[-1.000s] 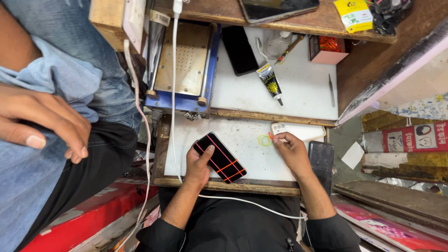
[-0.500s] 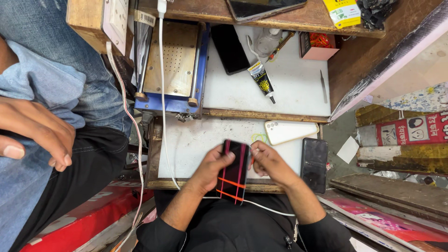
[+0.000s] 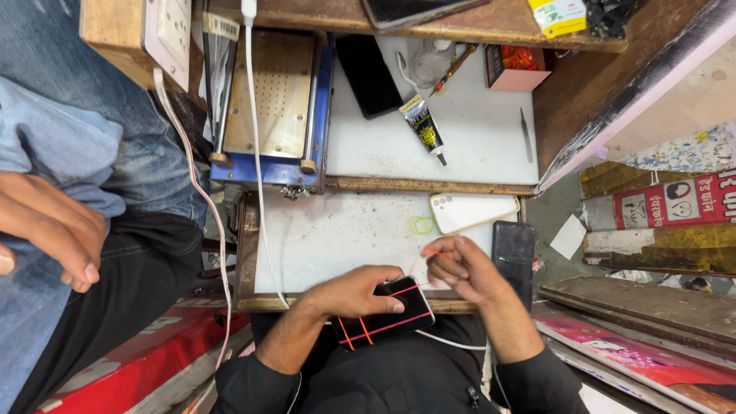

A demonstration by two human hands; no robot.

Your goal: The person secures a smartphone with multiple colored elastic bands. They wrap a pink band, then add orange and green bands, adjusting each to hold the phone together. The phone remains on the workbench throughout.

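At the near edge of the white work board [image 3: 337,238], the left hand [image 3: 349,291] grips a black phone [image 3: 383,313] wrapped in red and orange rubber bands. The right hand [image 3: 460,268] pinches a stretched orange band [image 3: 435,252]. A small pink box [image 3: 512,69] at the back holds something red.

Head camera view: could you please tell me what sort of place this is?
Probably a small phone repair bench. The left hand holds a black phone bound with red bands, a white phone lies beside loose yellow bands, and a glue tube and blue-framed plate machine sit behind.
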